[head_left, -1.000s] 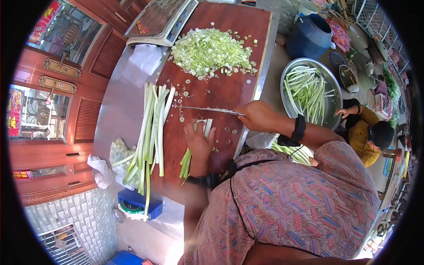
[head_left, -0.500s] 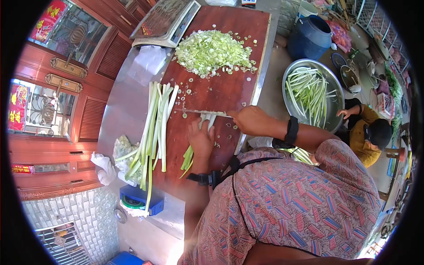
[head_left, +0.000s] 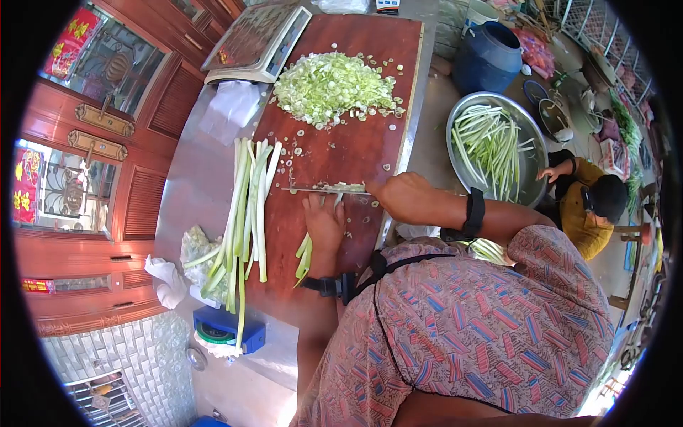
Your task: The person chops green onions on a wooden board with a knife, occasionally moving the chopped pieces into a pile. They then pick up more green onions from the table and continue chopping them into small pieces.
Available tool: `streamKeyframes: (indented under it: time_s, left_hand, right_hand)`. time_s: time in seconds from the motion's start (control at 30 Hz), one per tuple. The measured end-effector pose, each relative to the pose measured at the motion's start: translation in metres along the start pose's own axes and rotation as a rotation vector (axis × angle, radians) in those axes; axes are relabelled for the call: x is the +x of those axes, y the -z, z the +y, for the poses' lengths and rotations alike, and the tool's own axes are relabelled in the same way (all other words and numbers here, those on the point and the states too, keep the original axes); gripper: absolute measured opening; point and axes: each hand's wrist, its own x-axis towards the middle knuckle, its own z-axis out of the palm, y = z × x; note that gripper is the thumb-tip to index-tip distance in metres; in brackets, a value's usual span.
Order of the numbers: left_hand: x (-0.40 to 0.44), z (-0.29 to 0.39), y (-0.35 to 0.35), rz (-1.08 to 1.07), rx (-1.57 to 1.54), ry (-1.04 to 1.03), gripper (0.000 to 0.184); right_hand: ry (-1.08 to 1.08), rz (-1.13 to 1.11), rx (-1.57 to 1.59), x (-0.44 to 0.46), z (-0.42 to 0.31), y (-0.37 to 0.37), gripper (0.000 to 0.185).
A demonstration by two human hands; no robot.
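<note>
My right hand (head_left: pixel 404 199) is closed round the handle of a knife (head_left: pixel 324 190), whose blade lies across the scallions just beyond my left hand. With my left hand (head_left: pixel 324 224) I hold a short bunch of scallions (head_left: pixel 304 257) down on the red-brown board (head_left: pixel 356 153); the green ends stick out on the wrist side. Cut slices lie along the blade. A heap of chopped scallion (head_left: pixel 334 87) is at the far end of the board, and long whole scallions (head_left: pixel 249 206) lie to the left, their green ends hanging over the table's edge.
A scale (head_left: pixel 257 43) stands at the far left of the table, beside plastic bags (head_left: pixel 231 110). On the right are a metal basin (head_left: pixel 498 146) of scallions, a blue barrel (head_left: pixel 488 57) and a person in yellow (head_left: pixel 587 206). A blue scale (head_left: pixel 229 327) sits below the table's near-left edge.
The knife came down from beyond my left hand onto the scallions, and fresh slices now lie along its blade. My right hand has moved slightly nearer to me.
</note>
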Motion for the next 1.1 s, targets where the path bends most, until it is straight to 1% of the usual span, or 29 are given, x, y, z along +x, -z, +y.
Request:
streamKeyframes:
  time_s: [0.17, 0.23, 0.27, 0.33, 0.37, 0.43, 0.47, 0.53, 0.57, 0.63, 0.77, 0.87, 0.97, 1.07, 1.1]
  left_hand:
    - [-0.004, 0.0, -0.005, 0.05, 0.023, -0.01, 0.021]
    - [-0.003, 0.003, -0.001, -0.04, 0.058, 0.042, 0.022]
    - [-0.002, 0.002, -0.001, -0.039, 0.056, 0.044, 0.022]
    - [0.0, 0.002, -0.001, 0.0, 0.06, -0.025, 0.024]
    - [0.002, 0.001, -0.001, 0.006, 0.058, -0.025, 0.024]
    - [0.003, 0.003, -0.001, 0.055, 0.064, -0.069, 0.025]
    - [0.002, 0.003, -0.001, 0.056, 0.064, -0.068, 0.025]
    - [0.003, 0.002, 0.0, 0.017, 0.061, -0.032, 0.022]
    - [0.003, 0.001, 0.0, 0.019, 0.061, -0.03, 0.022]
    - [0.002, 0.0, 0.0, -0.051, 0.031, 0.019, 0.017]
    - [-0.001, -0.001, -0.003, -0.015, 0.01, 0.016, 0.013]
    - [-0.001, -0.003, -0.004, 0.012, -0.003, -0.003, 0.013]
    - [-0.002, -0.003, -0.004, 0.025, -0.021, -0.001, 0.011]
    - [-0.003, 0.0, -0.004, 0.014, -0.02, 0.017, 0.011]
    - [-0.002, 0.001, -0.003, 0.027, -0.02, 0.01, 0.011]
  right_hand:
    - [0.03, 0.01, -0.065, -0.004, -0.004, 0.004, 0.022]
    - [0.04, 0.036, -0.089, -0.006, -0.004, 0.003, 0.026]
    - [0.04, 0.034, -0.091, -0.008, -0.003, 0.004, 0.026]
    - [0.057, -0.014, -0.099, -0.011, -0.003, 0.008, 0.027]
    - [0.059, -0.013, -0.105, -0.01, -0.003, 0.01, 0.027]
    - [0.004, -0.062, -0.116, -0.012, -0.006, 0.011, 0.026]
    - [0.005, -0.063, -0.118, -0.011, -0.008, 0.011, 0.026]
    - [-0.039, -0.115, -0.133, -0.004, -0.012, 0.013, 0.019]
    - [-0.038, -0.116, -0.134, 0.002, -0.009, 0.007, 0.019]
    - [0.051, -0.014, -0.002, 0.017, 0.002, -0.014, 0.02]
    - [0.039, -0.058, -0.023, 0.05, 0.002, -0.034, 0.022]
    - [0.043, -0.011, -0.026, 0.059, 0.008, -0.035, 0.025]
    - [0.004, 0.036, -0.012, 0.049, 0.012, -0.023, 0.028]
    - [-0.007, 0.009, 0.004, 0.024, 0.005, -0.004, 0.028]
    - [-0.002, -0.037, 0.001, 0.017, 0.004, 0.0, 0.026]
